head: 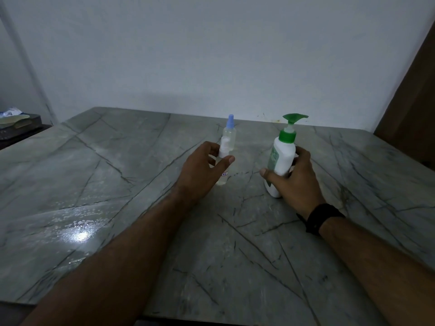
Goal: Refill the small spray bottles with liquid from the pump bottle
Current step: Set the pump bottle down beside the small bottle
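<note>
Two small clear spray bottles stand near the middle of the grey marble table. The nearer spray bottle has a white top, and my left hand is wrapped around its upper part, thumb across the front. Just behind it stands the blue-capped spray bottle, touched by nothing. To the right, my right hand grips the white pump bottle from behind. It has a green pump head, leans slightly, and its base rests on the table.
A wet, shiny patch lies on the table at the left. A dark box with papers sits beyond the far left edge. A brown wooden panel stands at the right. The wall runs close behind the bottles.
</note>
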A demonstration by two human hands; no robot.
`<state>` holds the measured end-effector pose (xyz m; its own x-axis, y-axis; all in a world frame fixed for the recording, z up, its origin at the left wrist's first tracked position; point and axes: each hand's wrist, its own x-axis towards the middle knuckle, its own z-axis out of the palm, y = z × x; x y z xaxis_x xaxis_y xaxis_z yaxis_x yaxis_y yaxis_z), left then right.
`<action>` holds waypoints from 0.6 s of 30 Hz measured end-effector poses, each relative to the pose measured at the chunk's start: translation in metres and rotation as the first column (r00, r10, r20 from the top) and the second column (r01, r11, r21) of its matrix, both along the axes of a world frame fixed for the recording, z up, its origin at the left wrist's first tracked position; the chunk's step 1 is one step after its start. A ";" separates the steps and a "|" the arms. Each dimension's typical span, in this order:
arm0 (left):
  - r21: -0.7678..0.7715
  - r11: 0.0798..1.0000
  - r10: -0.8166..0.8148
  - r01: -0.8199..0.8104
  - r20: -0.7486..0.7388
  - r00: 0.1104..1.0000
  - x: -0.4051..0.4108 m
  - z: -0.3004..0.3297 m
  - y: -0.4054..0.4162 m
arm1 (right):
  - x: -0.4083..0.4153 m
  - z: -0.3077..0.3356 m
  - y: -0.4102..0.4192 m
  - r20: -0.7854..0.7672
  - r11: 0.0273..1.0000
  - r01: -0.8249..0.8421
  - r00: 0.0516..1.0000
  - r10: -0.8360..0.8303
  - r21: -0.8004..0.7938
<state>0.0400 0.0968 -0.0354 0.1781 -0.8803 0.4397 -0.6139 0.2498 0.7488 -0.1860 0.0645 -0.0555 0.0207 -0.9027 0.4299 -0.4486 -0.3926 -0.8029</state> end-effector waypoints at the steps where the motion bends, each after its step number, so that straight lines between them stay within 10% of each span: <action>1: -0.005 1.000 0.000 0.000 0.000 1.000 0.000 0.000 0.000 | -0.003 0.000 0.000 0.006 0.999 -0.042 0.999 0.042 0.002; 8: -0.019 1.000 -0.013 0.013 -0.002 1.000 0.001 -0.003 0.001 | -0.016 0.005 0.001 0.004 0.951 -0.272 0.962 0.275 0.148; 18: 0.002 0.999 -0.036 0.037 0.208 0.977 0.013 -0.011 -0.003 | -0.011 -0.003 -0.010 -0.076 0.990 -0.132 0.988 0.136 0.058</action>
